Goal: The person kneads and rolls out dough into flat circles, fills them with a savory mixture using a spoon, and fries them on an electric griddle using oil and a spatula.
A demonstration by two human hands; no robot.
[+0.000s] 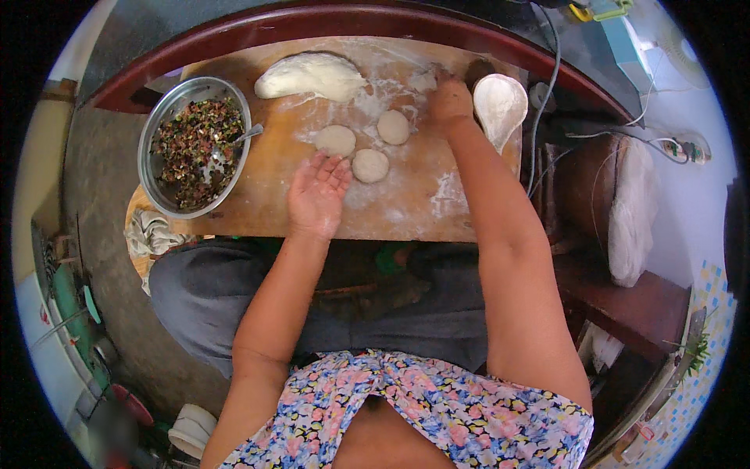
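Note:
My left hand (318, 190) lies palm up over the board, fingers slightly spread and nothing in it. Its fingertips meet the lower edge of a flattened dough round (335, 140). Two more dough rounds, one close to those fingers (370, 166) and one farther up (393, 127), rest on the floured wooden board (263, 199). My right hand (452, 101) reaches to the board's far right, its fingers blurred and partly hidden. Beside it is a pale patch of flour or dough (423, 81). A flour-filled scoop (500, 106) lies just right of that hand.
A large dough lump (312, 77) lies at the board's far side. On the left, a metal bowl (142, 146) holds chopped filling and a spoon (251, 133). A dark red rim (328, 20) curves behind the board. A grey cable (546, 88) hangs down at the right.

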